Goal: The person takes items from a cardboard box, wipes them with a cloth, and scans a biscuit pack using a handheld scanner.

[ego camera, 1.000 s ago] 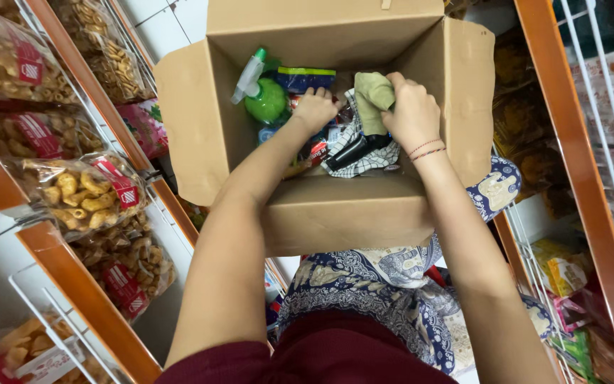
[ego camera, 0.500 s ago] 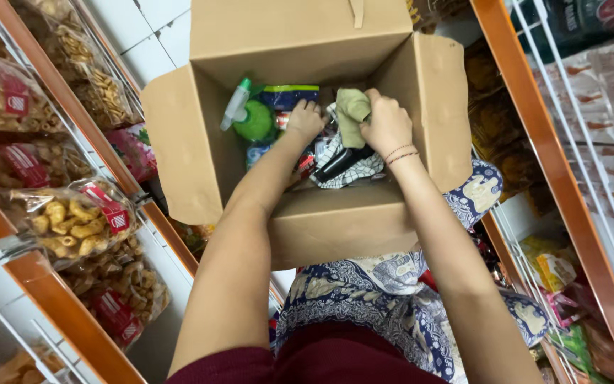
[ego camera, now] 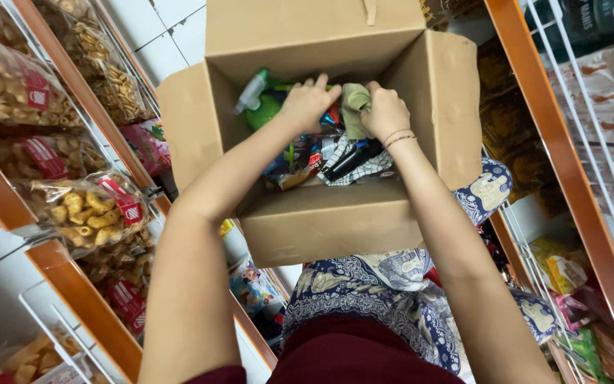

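While both hands work inside it, an open cardboard box (ego camera: 321, 220) rests on the person's lap.

The right hand (ego camera: 385, 112) pinches a folded green cloth (ego camera: 353, 107) near the box's far wall; the left hand (ego camera: 308, 105) lies curled over a heap of packets (ego camera: 300, 160), just beside a green spray bottle (ego camera: 261, 107) in the far-left corner. Bags of snacks (ego camera: 90, 213) hang on the left-hand shelves.
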